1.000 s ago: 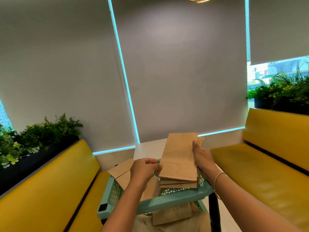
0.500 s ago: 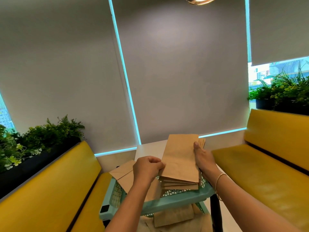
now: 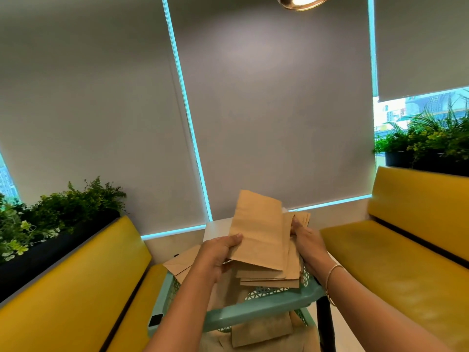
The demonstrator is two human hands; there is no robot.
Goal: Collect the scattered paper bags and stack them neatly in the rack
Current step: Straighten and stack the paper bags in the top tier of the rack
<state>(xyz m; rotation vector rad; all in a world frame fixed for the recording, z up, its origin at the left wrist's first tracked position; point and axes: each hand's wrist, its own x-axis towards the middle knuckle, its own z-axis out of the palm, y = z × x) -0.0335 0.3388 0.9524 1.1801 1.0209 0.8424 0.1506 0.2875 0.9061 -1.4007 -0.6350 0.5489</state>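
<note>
A teal plastic rack stands between two benches, low in the middle of the view. A pile of flat brown paper bags lies on its top shelf. My left hand grips the left edge of the top paper bag, which is raised and tilted above the pile. My right hand holds the right side of the pile. More brown bags lie loose at the left of the top shelf. Further bags rest on the lower shelf.
Yellow benches flank the rack: the left bench and the right bench. A white table sits behind the rack under grey blinds. Planters line the bench backs. A black rack leg stands at the right.
My left hand moved right and took hold of the top bag's left edge, and the bag has lifted and tilted up off the pile. My right hand stays on the pile's right side.
</note>
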